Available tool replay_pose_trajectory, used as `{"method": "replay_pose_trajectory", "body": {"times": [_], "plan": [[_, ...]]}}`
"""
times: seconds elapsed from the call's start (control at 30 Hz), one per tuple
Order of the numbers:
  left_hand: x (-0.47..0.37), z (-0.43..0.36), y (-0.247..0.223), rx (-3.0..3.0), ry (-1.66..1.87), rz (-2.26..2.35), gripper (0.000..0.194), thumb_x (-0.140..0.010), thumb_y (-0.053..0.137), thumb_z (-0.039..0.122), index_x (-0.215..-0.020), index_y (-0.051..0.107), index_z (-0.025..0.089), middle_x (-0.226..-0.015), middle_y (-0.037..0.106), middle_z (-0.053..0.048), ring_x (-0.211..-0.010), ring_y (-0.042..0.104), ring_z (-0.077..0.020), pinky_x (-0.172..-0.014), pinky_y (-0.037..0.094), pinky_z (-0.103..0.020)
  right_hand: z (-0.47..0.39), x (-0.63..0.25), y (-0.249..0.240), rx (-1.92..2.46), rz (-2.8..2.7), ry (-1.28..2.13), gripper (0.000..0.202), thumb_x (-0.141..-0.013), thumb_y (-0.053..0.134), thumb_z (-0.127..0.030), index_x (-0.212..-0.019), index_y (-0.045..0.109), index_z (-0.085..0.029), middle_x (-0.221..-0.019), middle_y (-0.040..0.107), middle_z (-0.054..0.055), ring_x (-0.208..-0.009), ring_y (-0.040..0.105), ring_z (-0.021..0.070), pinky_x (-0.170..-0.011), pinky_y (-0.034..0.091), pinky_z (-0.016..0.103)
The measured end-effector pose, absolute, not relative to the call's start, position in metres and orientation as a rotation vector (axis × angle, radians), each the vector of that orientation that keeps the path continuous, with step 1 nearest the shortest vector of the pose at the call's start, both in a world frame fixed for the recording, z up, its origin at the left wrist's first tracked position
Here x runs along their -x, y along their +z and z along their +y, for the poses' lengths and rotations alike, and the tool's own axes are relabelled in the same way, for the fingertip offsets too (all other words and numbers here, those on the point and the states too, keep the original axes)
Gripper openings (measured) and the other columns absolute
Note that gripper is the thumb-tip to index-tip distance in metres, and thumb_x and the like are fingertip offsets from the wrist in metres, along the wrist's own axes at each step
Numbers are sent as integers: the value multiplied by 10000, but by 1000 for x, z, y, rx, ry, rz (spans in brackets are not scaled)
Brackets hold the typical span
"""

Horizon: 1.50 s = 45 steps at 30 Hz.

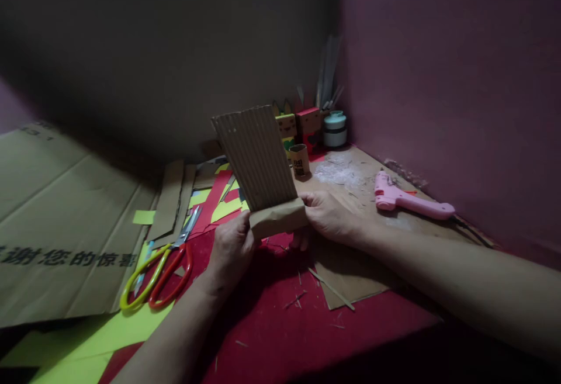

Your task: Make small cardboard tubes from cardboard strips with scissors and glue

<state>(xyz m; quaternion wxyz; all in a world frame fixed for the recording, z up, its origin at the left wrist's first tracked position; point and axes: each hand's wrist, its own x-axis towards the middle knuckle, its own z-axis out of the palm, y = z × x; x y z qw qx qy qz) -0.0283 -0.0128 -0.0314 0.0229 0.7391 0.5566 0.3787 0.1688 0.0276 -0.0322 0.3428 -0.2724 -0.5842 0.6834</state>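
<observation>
A strip of corrugated cardboard [260,159] stands tilted up over the table, its ribs running lengthwise. Its near end is folded over into a smooth band [278,218]. My left hand [232,244] grips the left end of that fold, fingers closed. At the fold's right end my right hand [326,215] pinches it, some fingertips showing below. Scissors [175,267] with one yellow and one red handle lie left of my left hand. Beyond my right hand rests a pink glue gun [407,197].
A large printed cardboard sheet [65,226] spreads at the left. Yellow and red paper scraps [214,200] lie behind the scissors. At the back are a small cardboard cup [300,161], box figures [309,124] and a blue-lidded jar [335,130]. Walls border the table.
</observation>
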Motion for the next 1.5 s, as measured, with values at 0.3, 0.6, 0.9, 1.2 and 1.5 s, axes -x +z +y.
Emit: {"method": "replay_pose_trajectory", "body": {"times": [0.3, 0.6, 0.9, 1.2, 1.5], "plan": [[20, -13, -25, -1851, 1187, 1526, 145, -718, 592, 294, -633, 623, 181, -509, 581, 24, -468, 510, -123, -453, 398, -219, 28, -170, -30, 751, -1525, 1781, 170, -797, 609, -210, -933, 681, -140, -470, 615, -27, -395, 610, 127, -360, 491, 188], [12, -14, -21, -1551, 1303, 1314, 199, -559, 758, 181, -756, 728, 168, -708, 733, -4, -649, 652, -176, -638, 540, -279, 28, -170, -32, 724, -1532, 1778, 250, -760, 580, -156, -983, 693, -159, -498, 644, -25, -418, 608, 114, -399, 486, 181], [5, -21, -17, -1547, 1244, 1331, 185, -585, 764, 195, -766, 748, 163, -694, 742, -23, -662, 675, -193, -598, 557, -272, 30, -170, -32, 744, -1463, 1913, 258, -581, 660, -118, -826, 731, -158, -495, 655, -12, -414, 585, 107, -374, 435, 169], [4, -22, -16, -1510, 1246, 1261, 188, -557, 804, 180, -728, 730, 151, -740, 741, -32, -738, 685, -203, -678, 564, -282, 28, -173, -30, 725, -1457, 1903, 203, -600, 701, -176, -799, 712, -136, -482, 641, -18, -395, 568, 99, -380, 436, 165], [12, -23, -13, -1290, 962, 926, 86, -683, 654, 223, -660, 668, 142, -559, 617, -32, -486, 551, -142, -438, 449, -242, 31, -174, -34, 654, -1404, 2116, 303, -584, 659, -276, -831, 689, -103, -490, 639, 48, -371, 539, 132, -344, 395, 195]]}}
